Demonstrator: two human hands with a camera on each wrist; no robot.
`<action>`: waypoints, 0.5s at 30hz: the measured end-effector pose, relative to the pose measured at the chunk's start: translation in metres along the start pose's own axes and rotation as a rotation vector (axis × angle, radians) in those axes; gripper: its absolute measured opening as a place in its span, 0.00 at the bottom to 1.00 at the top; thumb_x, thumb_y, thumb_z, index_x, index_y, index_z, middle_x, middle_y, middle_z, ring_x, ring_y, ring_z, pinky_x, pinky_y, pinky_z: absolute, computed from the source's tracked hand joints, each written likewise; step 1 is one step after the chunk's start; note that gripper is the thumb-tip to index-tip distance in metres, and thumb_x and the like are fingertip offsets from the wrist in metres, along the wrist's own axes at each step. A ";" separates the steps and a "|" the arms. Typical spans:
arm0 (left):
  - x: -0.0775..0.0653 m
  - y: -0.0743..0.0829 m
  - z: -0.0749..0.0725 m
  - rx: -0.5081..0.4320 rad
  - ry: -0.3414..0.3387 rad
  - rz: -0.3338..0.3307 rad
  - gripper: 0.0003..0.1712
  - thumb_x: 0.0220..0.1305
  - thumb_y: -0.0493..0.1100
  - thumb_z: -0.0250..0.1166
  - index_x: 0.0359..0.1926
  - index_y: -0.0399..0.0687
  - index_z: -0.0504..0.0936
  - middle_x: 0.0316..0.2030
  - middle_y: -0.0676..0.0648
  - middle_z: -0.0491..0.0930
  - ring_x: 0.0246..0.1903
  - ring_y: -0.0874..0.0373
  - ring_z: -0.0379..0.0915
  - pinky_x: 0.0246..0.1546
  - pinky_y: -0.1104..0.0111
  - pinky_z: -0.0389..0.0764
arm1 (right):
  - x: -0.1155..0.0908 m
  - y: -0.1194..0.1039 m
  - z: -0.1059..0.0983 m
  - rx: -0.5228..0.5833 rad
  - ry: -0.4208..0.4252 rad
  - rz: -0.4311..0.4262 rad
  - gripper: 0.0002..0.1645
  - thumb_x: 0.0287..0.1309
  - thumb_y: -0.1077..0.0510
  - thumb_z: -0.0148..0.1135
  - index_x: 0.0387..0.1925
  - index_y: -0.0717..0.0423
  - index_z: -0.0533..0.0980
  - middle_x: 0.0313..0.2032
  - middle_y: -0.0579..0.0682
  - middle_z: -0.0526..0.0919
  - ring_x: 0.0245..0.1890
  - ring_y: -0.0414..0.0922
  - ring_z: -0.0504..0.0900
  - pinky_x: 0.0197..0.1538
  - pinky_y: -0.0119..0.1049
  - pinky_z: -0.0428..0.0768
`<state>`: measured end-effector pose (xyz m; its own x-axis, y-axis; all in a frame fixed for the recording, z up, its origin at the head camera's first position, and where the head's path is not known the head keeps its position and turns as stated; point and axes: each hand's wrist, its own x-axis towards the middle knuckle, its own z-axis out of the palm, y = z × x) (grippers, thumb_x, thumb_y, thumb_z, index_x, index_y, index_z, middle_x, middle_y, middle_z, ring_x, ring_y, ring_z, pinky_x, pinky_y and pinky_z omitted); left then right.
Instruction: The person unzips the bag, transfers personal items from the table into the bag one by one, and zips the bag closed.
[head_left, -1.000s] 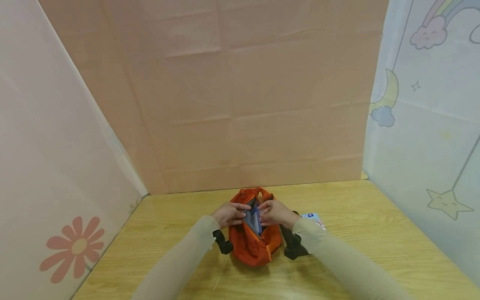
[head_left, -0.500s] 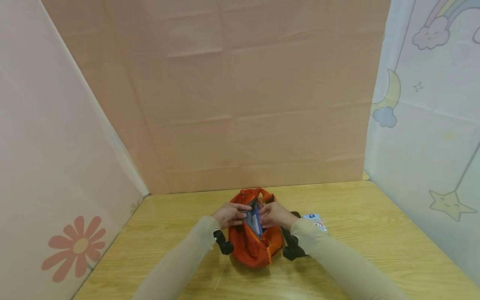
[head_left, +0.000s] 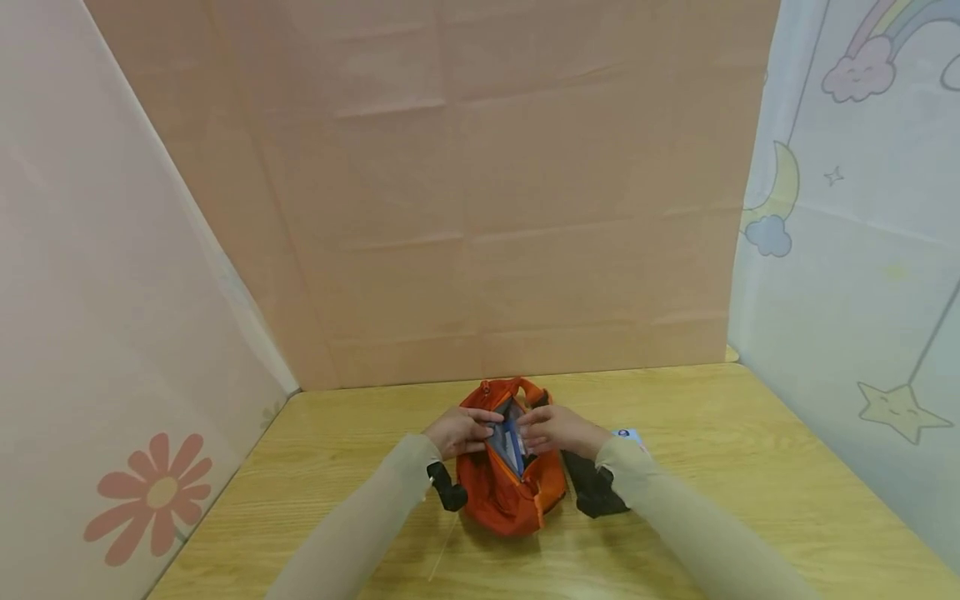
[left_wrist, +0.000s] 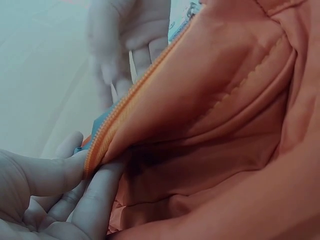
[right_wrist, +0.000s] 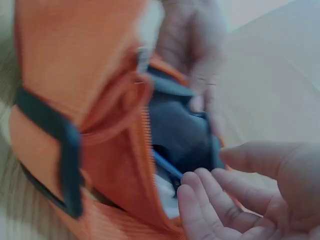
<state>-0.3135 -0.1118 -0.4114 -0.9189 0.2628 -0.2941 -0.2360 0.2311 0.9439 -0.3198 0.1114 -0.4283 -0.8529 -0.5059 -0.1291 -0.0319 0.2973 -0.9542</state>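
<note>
An orange fabric bag (head_left: pixel 501 500) with a grey lining (right_wrist: pixel 177 127) lies on the table, its zipped mouth spread apart. My left hand (head_left: pixel 459 431) pinches one zipper edge (left_wrist: pixel 117 117) between thumb and fingers, holding that side of the mouth outward. At the opposite side of the mouth, my right hand (head_left: pixel 558 428) has its fingers loosely extended over the opening, with nothing gripped in them. Inside the bag sits a flat blue-and-white thing (head_left: pixel 513 448); its blue edge (right_wrist: pixel 167 164) shows below my right fingertips. Its lower part is hidden in the bag.
A light-blue printed packet (head_left: pixel 628 434) lies right of the bag, partly covered by my right sleeve. A black strap-like piece (head_left: pixel 596 490) is beside the bag. Behind the wooden table (head_left: pixel 360 417) stands a pinkish-tan backdrop (head_left: pixel 480 208), with printed side walls.
My right fingers have loosened and the hand has shifted slightly right. The blue-and-white thing in the bag shows more edge-on. My left hand stays put.
</note>
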 end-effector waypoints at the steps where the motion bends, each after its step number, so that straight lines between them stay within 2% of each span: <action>1: 0.000 0.000 0.000 -0.001 0.003 -0.002 0.19 0.65 0.30 0.59 0.57 0.42 0.81 0.36 0.49 0.80 0.33 0.61 0.77 0.31 0.72 0.78 | -0.002 0.000 -0.004 0.016 -0.010 -0.009 0.24 0.69 0.62 0.51 0.62 0.73 0.67 0.53 0.67 0.77 0.49 0.55 0.82 0.50 0.46 0.81; 7: 0.000 0.000 0.001 0.004 0.004 -0.002 0.21 0.66 0.30 0.59 0.59 0.41 0.79 0.41 0.48 0.79 0.35 0.60 0.77 0.31 0.72 0.78 | -0.022 -0.001 -0.034 0.059 -0.022 -0.053 0.28 0.71 0.58 0.49 0.66 0.71 0.62 0.60 0.71 0.71 0.56 0.61 0.76 0.56 0.51 0.76; 10: 0.000 -0.001 0.000 0.008 0.000 0.003 0.21 0.66 0.30 0.58 0.59 0.41 0.79 0.40 0.48 0.79 0.35 0.61 0.76 0.31 0.72 0.77 | -0.033 0.002 -0.051 0.057 -0.015 -0.082 0.30 0.72 0.56 0.48 0.68 0.70 0.60 0.62 0.72 0.67 0.60 0.65 0.72 0.58 0.50 0.75; 15: 0.001 -0.001 -0.001 0.001 -0.008 -0.001 0.21 0.66 0.30 0.58 0.59 0.40 0.78 0.38 0.49 0.77 0.34 0.61 0.75 0.31 0.72 0.77 | -0.050 0.008 -0.074 0.021 0.037 -0.115 0.31 0.72 0.53 0.50 0.68 0.68 0.61 0.61 0.68 0.69 0.62 0.67 0.68 0.58 0.49 0.75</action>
<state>-0.3140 -0.1127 -0.4127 -0.9163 0.2699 -0.2960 -0.2365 0.2319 0.9436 -0.3159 0.1996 -0.4098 -0.8631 -0.5050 -0.0086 -0.1202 0.2218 -0.9676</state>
